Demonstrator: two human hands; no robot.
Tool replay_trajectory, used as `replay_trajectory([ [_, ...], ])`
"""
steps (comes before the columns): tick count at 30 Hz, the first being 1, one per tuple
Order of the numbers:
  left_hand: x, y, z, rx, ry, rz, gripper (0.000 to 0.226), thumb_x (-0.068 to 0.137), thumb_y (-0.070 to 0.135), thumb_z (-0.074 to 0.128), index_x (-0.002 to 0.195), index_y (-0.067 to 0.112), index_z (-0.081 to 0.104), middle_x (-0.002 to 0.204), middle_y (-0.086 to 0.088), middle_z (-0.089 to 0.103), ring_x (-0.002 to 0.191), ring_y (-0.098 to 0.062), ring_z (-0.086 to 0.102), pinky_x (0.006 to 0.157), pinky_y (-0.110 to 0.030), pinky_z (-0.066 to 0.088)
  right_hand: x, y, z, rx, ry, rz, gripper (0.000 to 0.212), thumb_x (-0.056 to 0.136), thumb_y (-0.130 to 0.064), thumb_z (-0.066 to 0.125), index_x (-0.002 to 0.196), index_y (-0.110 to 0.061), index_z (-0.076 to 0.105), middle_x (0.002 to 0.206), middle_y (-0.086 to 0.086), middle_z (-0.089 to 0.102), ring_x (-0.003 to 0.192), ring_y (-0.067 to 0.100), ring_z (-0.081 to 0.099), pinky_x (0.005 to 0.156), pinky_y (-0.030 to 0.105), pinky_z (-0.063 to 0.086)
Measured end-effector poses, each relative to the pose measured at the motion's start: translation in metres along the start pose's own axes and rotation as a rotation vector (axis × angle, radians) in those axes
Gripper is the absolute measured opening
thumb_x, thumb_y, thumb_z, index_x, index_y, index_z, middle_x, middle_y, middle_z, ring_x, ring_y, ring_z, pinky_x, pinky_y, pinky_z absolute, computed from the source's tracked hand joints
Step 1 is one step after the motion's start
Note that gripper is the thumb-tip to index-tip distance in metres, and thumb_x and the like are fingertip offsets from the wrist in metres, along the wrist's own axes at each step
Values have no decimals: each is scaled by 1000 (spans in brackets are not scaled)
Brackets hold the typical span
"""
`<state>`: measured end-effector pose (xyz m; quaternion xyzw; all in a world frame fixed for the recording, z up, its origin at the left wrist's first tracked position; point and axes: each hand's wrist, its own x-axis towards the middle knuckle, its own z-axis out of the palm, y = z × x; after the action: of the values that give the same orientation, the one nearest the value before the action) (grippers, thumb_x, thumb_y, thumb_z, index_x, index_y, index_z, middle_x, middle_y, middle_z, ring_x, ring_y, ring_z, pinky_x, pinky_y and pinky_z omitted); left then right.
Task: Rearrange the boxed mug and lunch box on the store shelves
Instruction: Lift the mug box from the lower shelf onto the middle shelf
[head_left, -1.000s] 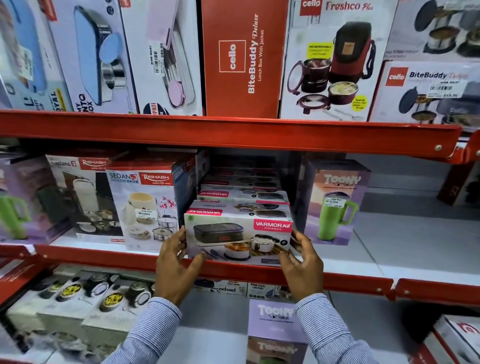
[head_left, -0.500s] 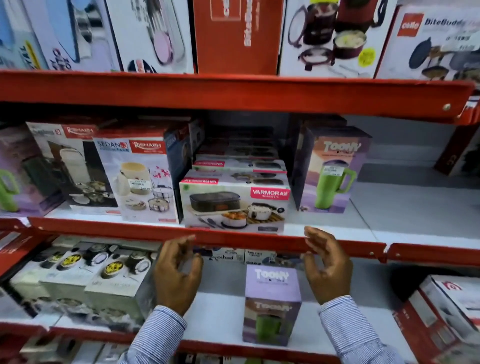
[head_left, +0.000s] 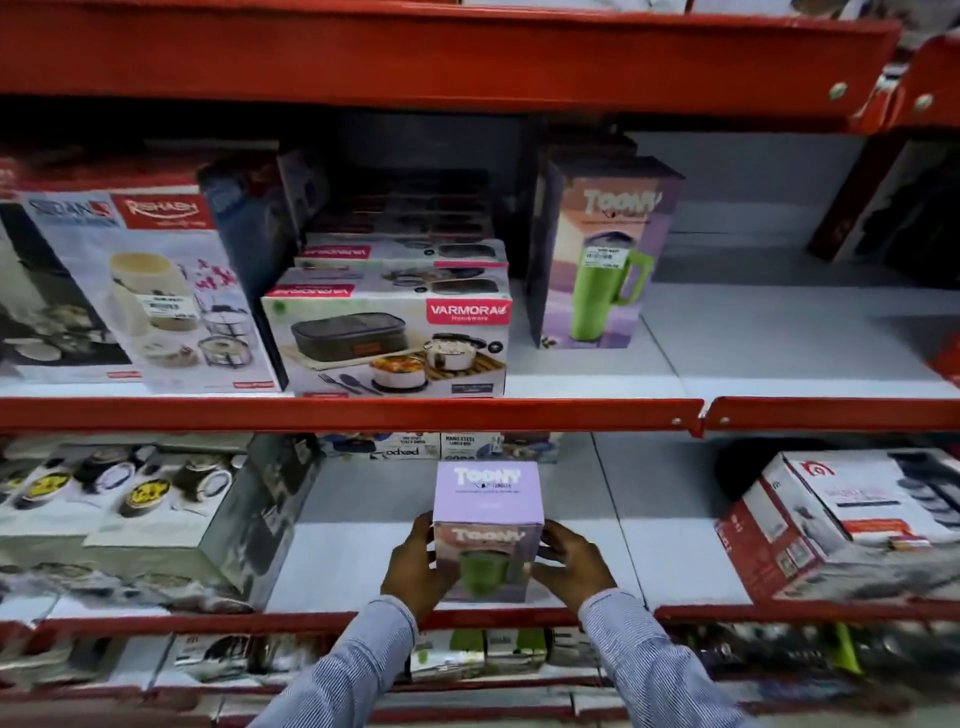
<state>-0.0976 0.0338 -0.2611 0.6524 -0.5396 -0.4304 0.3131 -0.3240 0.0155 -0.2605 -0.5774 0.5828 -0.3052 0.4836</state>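
- Head view, nearest: left hand and right hand are pressed flat against opposite sides of the mug box, fingers spread along its side faces. The box stands upright near the front edge of the lower shelf, with clear shelf on both sides.
- Step in hand, as judged: gripping the mug box to lift it clear. Recommend even pressure from both palms, held low enough on the sides that the tall box does not tip, and a pull toward the body before raising.
- Obstruction overhead: the red shelf rail runs directly above the box. A straight lift would risk striking it.
- Left of the box, apart from it: a stack of casserole boxes. Right, well apart: a white appliance box, tilted. Neither impedes the hands.
- Behind the box, at the back of the lower shelf: small cartons, print too blurred to read.
- Middle shelf: the lunch box sits at the front edge on top of the rail line, with a second lunch box behind it. Close on its left, a tall tiffin box; to its right, with a gap between, a second mug box.
- Bare shelf lies right of that second mug box; a likely spot for placement, though this cannot be confirmed.
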Motion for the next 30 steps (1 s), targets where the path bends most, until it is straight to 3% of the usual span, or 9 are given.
replay_trajectory([
  [2, -12, 9, -4, -7, 65, 21, 61, 76, -1, 75, 128, 22, 55, 115, -2, 72, 87, -13, 69, 61, -7, 53, -11, -11, -7, 5, 40, -72, 62, 76, 9, 71, 105, -45, 62, 105, -25, 74, 106, 14, 71, 74, 14, 57],
  [4, -28, 21, -14, 9, 123, 94, 63, 70, 8, 84, 127, 25, 60, 109, 5, 74, 83, -8, 71, 61, -8, 54, -30, -27, -21, 28, 66, -142, 56, 76, 0, 75, 107, -45, 64, 105, -30, 72, 104, 8, 71, 77, 19, 59],
  [7, -55, 51, -36, 2, 201, 273, 61, 65, 29, 89, 121, 33, 64, 104, 12, 76, 80, -5, 73, 60, -17, 59, -57, -63, -45, 89, 161, -265, 50, 74, -5, 81, 109, -38, 68, 106, -23, 75, 96, 6, 73, 69, 19, 58],
  [10, -69, 90, -51, -36, 293, 410, 63, 64, 46, 85, 122, 27, 68, 98, 8, 78, 74, -12, 74, 60, -26, 62, -73, -104, -63, 133, 244, -401, 43, 72, -10, 83, 105, -37, 73, 100, -17, 78, 87, 8, 75, 64, 20, 58],
  [12, -73, 115, -55, -54, 341, 469, 65, 64, 51, 82, 121, 24, 70, 95, 7, 78, 71, -13, 72, 61, -26, 61, -77, -123, -72, 154, 276, -469, 40, 71, -19, 82, 105, -38, 74, 97, -17, 78, 84, 9, 75, 65, 19, 58],
  [16, -76, 160, -56, -40, 426, 601, 63, 63, 54, 80, 119, 26, 70, 92, 15, 75, 71, -10, 70, 60, -25, 60, -80, -149, -93, 200, 360, -590, 46, 69, -36, 78, 112, -21, 73, 102, -8, 79, 90, 15, 75, 73, 26, 61],
  [20, -69, 211, -51, -30, 467, 725, 60, 68, 51, 81, 122, 26, 68, 98, 13, 75, 81, -6, 73, 68, -23, 61, -75, -174, -125, 257, 439, -680, 39, 73, -18, 74, 112, -14, 71, 100, -4, 79, 91, 15, 75, 75, 25, 60],
  [25, -42, 263, -38, 15, 484, 804, 65, 71, 50, 79, 129, 27, 64, 104, 11, 75, 87, -5, 72, 74, -26, 62, -62, -204, -163, 263, 525, -742, 38, 78, -17, 68, 115, -14, 68, 105, 0, 78, 95, 13, 73, 76, 20, 58],
  [30, -15, 283, -21, 3, 480, 791, 62, 76, 45, 77, 133, 25, 61, 108, 12, 78, 92, 3, 72, 84, -26, 61, -37, -209, -184, 224, 522, -694, 35, 86, -11, 69, 119, -22, 65, 112, -5, 75, 102, 8, 70, 86, 32, 58],
])
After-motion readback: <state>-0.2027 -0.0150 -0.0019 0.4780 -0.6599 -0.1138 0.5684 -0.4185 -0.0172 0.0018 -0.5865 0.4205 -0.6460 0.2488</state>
